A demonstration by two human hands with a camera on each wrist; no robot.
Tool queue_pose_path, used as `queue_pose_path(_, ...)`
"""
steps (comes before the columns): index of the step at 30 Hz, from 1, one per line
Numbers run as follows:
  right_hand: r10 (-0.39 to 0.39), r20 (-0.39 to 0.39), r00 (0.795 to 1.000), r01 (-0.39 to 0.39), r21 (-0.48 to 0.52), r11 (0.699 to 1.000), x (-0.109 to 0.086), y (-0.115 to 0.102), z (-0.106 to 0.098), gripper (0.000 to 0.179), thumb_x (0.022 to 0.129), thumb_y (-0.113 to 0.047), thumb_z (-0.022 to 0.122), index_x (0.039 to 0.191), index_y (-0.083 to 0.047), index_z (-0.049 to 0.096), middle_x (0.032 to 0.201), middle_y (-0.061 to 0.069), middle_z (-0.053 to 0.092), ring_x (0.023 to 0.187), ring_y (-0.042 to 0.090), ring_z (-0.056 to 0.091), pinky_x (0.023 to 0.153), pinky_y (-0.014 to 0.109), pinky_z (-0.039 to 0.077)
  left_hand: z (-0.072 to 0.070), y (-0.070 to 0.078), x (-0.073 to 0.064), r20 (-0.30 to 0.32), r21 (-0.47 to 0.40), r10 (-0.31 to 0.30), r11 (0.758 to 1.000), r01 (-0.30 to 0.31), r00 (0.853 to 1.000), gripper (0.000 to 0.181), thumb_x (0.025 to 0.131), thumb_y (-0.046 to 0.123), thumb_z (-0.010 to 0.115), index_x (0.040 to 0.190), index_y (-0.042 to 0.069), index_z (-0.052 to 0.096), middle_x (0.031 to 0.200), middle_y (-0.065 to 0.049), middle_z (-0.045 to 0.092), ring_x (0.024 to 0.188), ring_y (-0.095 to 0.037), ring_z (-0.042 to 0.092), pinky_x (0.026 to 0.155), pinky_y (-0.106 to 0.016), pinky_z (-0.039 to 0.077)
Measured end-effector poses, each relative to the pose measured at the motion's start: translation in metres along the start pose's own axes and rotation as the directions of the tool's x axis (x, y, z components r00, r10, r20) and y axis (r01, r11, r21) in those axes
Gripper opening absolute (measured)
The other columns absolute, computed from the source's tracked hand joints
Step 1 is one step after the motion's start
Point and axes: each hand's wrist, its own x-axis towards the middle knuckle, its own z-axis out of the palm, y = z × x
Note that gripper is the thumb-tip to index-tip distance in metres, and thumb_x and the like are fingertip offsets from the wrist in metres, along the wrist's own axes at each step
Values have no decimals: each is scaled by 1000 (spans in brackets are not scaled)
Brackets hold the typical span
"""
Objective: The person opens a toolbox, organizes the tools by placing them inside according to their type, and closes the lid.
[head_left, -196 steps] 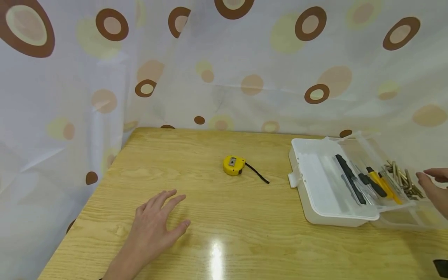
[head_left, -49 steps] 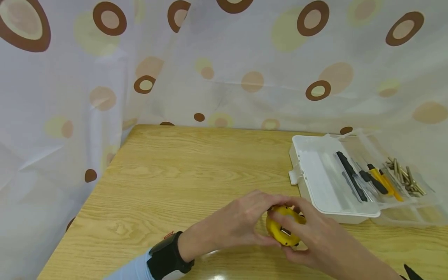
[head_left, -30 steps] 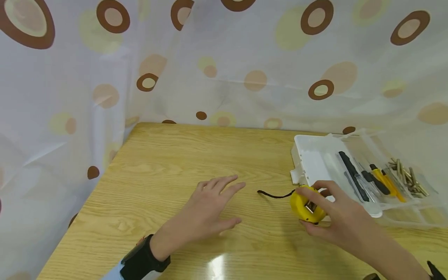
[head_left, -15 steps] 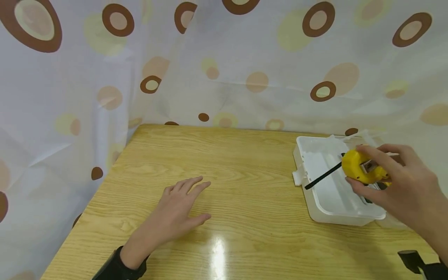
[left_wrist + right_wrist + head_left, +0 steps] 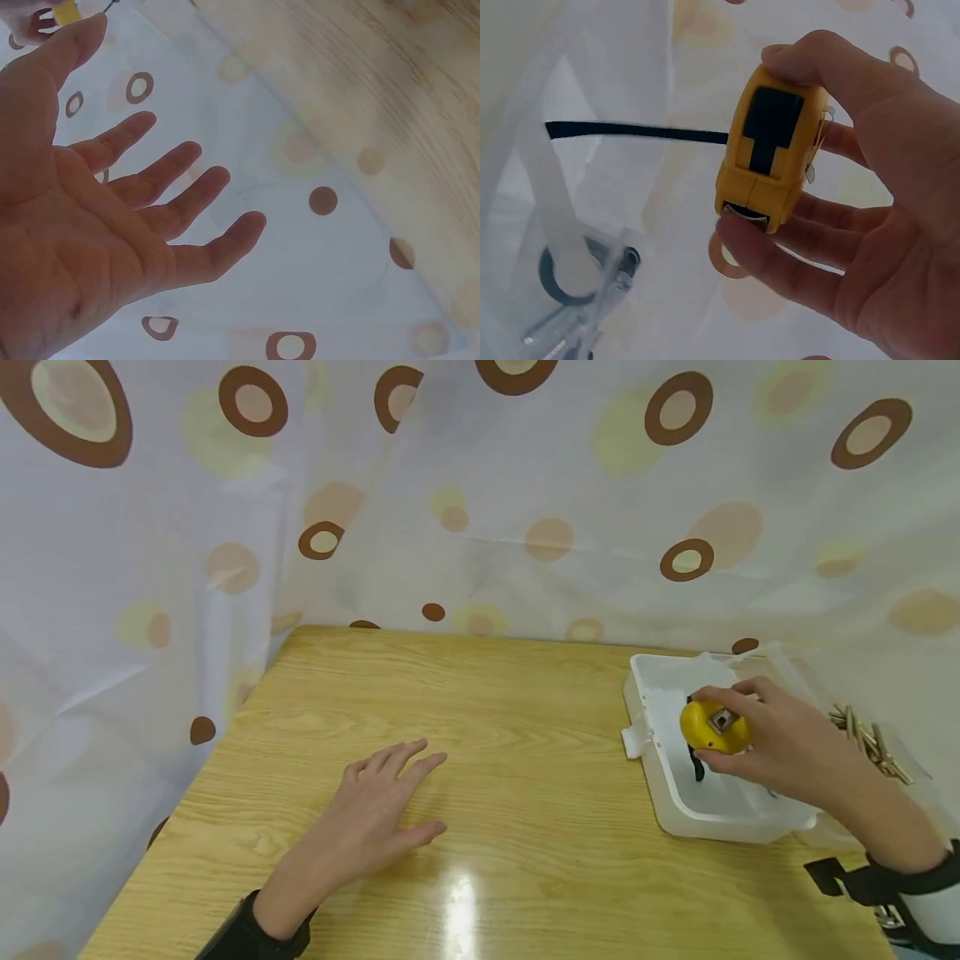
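My right hand [image 5: 787, 743] pinches a yellow tape measure [image 5: 714, 727] by its edges, over the left part of the white toolbox [image 5: 678, 802]. Its black wrist strap [image 5: 637, 130] dangles from the case. In the right wrist view the tape measure [image 5: 769, 150] shows its black lock button, with the thumb on one end and a fingertip at the tape's mouth. My left hand [image 5: 375, 802] hovers over the wooden table [image 5: 510, 693] with fingers spread, holding nothing. The left wrist view shows the open palm of that hand [image 5: 90, 217].
The toolbox's clear lid [image 5: 832, 835] lies folded out to the right, with brass-coloured screws [image 5: 870, 743] in it. My right hand and forearm hide most of the tools in the box. A patterned curtain [image 5: 487, 485] hangs behind the table.
Both hands held the tape measure together; then the left let go and drew back left. The right carried it right over the toolbox, then slightly back left and lower.
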Motion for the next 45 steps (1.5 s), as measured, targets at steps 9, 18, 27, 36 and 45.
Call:
queue_pose_path(9,65,317,946,-72,11,997,11,13,27,61,78,-28,88,131,-9,64,110,22,64,75,18,60,60,33,54,6,1,-5,50,-54,-22,998,25,998,73,90,47,77,152,23,48,157,-12,47,140,-41,48,103,-70,43)
queue_pose_path(18,90,552,829,-132,37,991,27,19,41,66,78,-23,87,135,-3,61,104,15,64,81,19,57,66,35,52,7,0,-6,27,-39,-8,999,9,1000,72,90,47,76,152,23,49,156,-13,48,139,-40,49,101,-69,44)
queue_pose_path(27,18,633,774,-121,119,986,16,22,63,57,79,-19,86,127,-1,61,94,4,63,82,17,55,67,32,48,8,0,-6,30,-44,-11,999,12,999,71,90,47,76,151,22,49,155,-13,49,138,-40,50,102,-69,44)
queue_pose_path(36,59,543,838,-133,99,986,18,18,61,49,81,-23,85,121,-1,66,98,8,69,85,22,62,70,39,53,2,-1,-2,2,5,6,1000,-6,1000,70,91,48,75,150,21,50,154,-13,50,137,-39,52,101,-68,46)
queue_pose_path(45,-53,74,996,50,42,998,-9,-31,35,39,80,-10,84,117,-4,70,96,10,70,62,9,60,52,25,48,2,-2,-9,11,3,-20,1000,20,1000,70,91,49,75,150,23,50,154,-12,51,136,-41,52,100,-69,45)
